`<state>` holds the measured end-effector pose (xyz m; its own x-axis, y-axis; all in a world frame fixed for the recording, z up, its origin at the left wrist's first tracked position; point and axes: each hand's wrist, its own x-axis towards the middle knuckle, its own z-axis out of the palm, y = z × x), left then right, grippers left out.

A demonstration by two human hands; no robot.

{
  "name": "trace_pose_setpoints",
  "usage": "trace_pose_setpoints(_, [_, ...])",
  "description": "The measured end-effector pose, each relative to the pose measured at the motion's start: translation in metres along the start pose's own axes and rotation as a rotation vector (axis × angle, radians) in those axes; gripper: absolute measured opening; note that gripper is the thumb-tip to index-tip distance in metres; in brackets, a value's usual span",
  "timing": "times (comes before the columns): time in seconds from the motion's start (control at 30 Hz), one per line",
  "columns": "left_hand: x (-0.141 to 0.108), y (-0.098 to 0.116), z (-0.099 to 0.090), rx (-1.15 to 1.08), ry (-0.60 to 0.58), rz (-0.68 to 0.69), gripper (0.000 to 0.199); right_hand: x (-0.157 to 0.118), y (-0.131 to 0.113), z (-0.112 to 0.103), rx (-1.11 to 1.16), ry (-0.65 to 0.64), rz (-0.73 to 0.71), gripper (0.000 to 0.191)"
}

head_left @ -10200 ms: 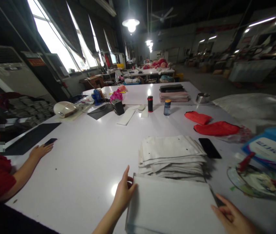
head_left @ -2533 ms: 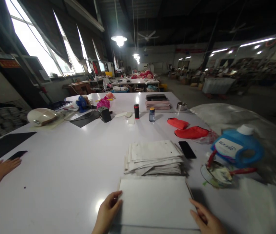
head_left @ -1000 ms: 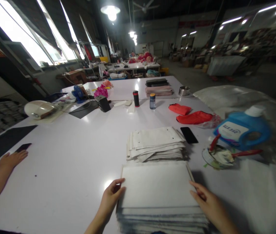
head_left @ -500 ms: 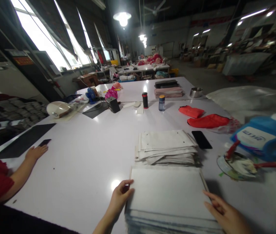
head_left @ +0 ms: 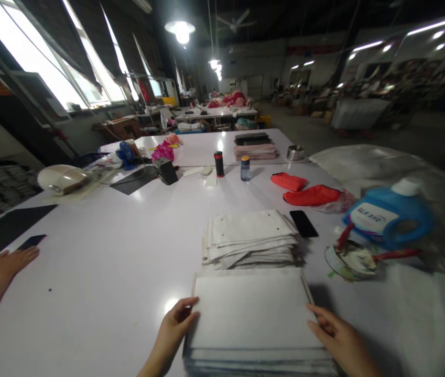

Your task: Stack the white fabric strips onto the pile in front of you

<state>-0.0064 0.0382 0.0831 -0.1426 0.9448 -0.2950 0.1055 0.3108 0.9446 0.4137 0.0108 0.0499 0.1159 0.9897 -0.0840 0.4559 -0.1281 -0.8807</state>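
A stack of white sheets with bluish-grey front edges lies in front of me. My left hand pinches the left edge of the top sheet, thumb above and fingers bent at the side. On the opposite edge, my right hand has the same kind of grip, with thumb and forefinger at the rim. How many sheets each hand grips is hidden. Just beyond lies an uneven pile of whitish pieces with small dark dots on top.
A black phone, a messy tub with red-handled tools and a blue jug stand to the right. Red cloth pieces and two bottles, one blue, are farther back. At left, another person's hand touches a dark phone.
My view has turned somewhat to the right, so the table's things appear farther left. Both my hands keep their places at the top sheet's edges.
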Motion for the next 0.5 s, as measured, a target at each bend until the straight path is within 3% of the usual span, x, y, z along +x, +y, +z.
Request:
trace_pose_setpoints(0.3, [0.006,-0.008,-0.003,0.089,-0.023,0.063,0.044,0.000,-0.006,0.002,0.003,0.033,0.006,0.049])
trace_pose_setpoints(0.4, [0.010,-0.006,-0.005,0.261,-0.027,0.192,0.036,0.000,-0.004,0.004,0.025,0.040,-0.003,0.046])
trace_pose_setpoints(0.5, [0.017,0.005,-0.002,0.500,0.003,0.403,0.024,0.007,-0.012,0.007,-0.051,0.115,-0.067,0.034])
